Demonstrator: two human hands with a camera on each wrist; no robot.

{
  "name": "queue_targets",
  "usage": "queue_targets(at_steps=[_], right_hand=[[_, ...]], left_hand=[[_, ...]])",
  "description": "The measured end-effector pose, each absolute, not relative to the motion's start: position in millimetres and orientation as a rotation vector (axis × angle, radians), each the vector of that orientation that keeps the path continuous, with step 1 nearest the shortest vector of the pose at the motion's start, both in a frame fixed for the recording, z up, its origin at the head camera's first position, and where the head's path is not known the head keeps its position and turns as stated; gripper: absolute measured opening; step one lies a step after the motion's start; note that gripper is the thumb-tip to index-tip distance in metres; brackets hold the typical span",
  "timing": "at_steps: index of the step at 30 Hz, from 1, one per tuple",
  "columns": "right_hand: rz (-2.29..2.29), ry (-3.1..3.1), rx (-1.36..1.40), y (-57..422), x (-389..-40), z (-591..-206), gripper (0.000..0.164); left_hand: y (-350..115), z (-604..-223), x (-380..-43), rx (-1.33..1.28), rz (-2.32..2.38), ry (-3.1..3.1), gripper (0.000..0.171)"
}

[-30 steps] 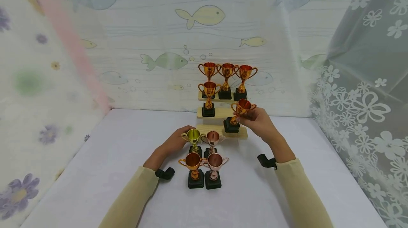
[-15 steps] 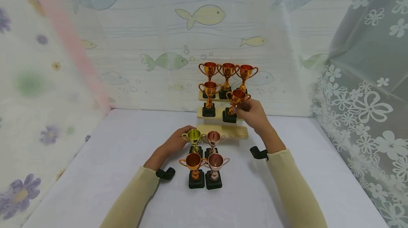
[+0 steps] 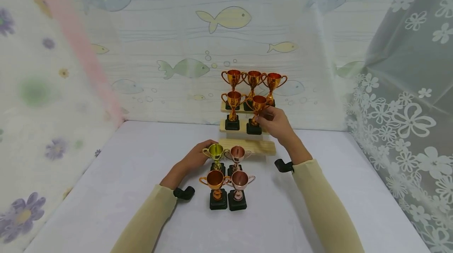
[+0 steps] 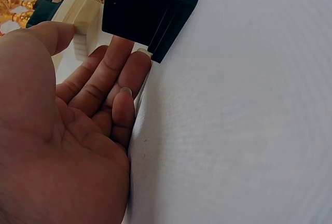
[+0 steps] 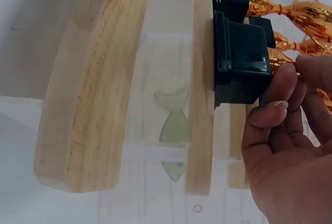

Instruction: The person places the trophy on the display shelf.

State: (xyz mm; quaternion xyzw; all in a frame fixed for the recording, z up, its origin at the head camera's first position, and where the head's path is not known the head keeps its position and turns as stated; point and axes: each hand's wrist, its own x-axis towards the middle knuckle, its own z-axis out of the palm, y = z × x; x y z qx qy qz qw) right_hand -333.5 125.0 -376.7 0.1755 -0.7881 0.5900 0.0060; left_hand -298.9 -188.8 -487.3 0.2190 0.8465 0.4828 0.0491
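Observation:
My right hand [image 3: 277, 124] pinches the stem of an orange-gold trophy cup [image 3: 259, 104] at the stand's middle tier. In the right wrist view its black base [image 5: 249, 60] sits right at the edge of that wooden tier [image 5: 199, 146]. Left of it stands another orange-gold trophy [image 3: 233, 99]. My left hand [image 3: 195, 155] rests on the table beside a yellow-gold trophy [image 3: 216, 152], by the stand's left end. Its fingers lie loosely bent in the left wrist view, fingertips right at that trophy's black base [image 4: 150, 11], holding nothing.
Three orange-gold trophies [image 3: 253, 80] line the top tier. The bottom tier [image 3: 262, 147] is bare pale wood. Before the stand are two rose-coloured trophies [image 3: 240, 181] and an orange one [image 3: 215, 180]. A printed fish curtain [image 3: 184, 41] hangs behind.
My right hand has carried the orange-gold trophy up and left from above the bottom tier to the middle tier, turning it upright. The left hand has stayed put.

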Motion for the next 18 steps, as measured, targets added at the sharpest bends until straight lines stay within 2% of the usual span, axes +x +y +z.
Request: queue_targets(at_steps=[18], right_hand=[[1.702, -2.329, 0.561, 109, -335, -386, 0.021]], left_hand=[[-190, -491, -299, 0.674, 1.485, 2.583, 0.027]])
